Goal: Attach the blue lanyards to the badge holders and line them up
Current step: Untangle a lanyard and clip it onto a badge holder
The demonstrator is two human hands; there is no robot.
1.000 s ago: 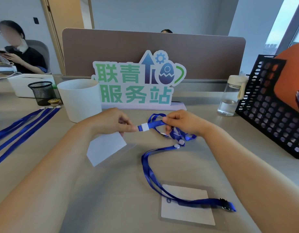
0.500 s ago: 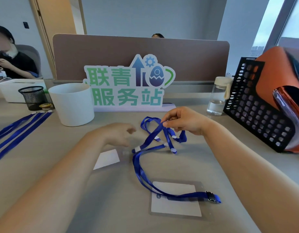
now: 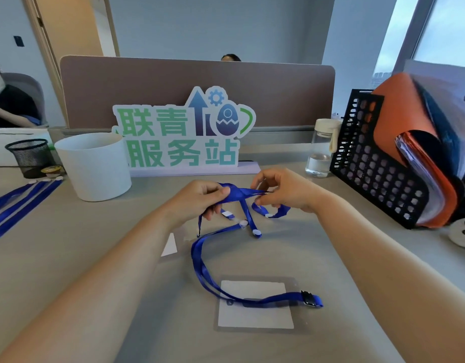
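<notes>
Both hands pinch one blue lanyard (image 3: 241,192) above the desk: my left hand (image 3: 200,199) holds its left part, my right hand (image 3: 283,191) the right part, the strap stretched between them. Its ends with white snap tabs (image 3: 256,233) hang down to the desk. Another stretch of blue strap (image 3: 200,265) runs toward me across a clear badge holder (image 3: 255,305) with a white card, ending in a black clip (image 3: 308,299). A second badge holder (image 3: 171,244) lies partly hidden under my left forearm. Several blue lanyards (image 3: 19,203) lie in a row at far left.
A white cup (image 3: 95,166) and a black mesh pen cup (image 3: 29,157) stand at back left. A green-and-blue sign (image 3: 181,134) stands in the middle, a water bottle (image 3: 321,149) to its right. A black file rack (image 3: 378,163) with orange folders fills the right side.
My left hand let go of the badge holder, which now lies on the desk, then rose and took hold of the lanyard. My right hand kept its grip throughout.
</notes>
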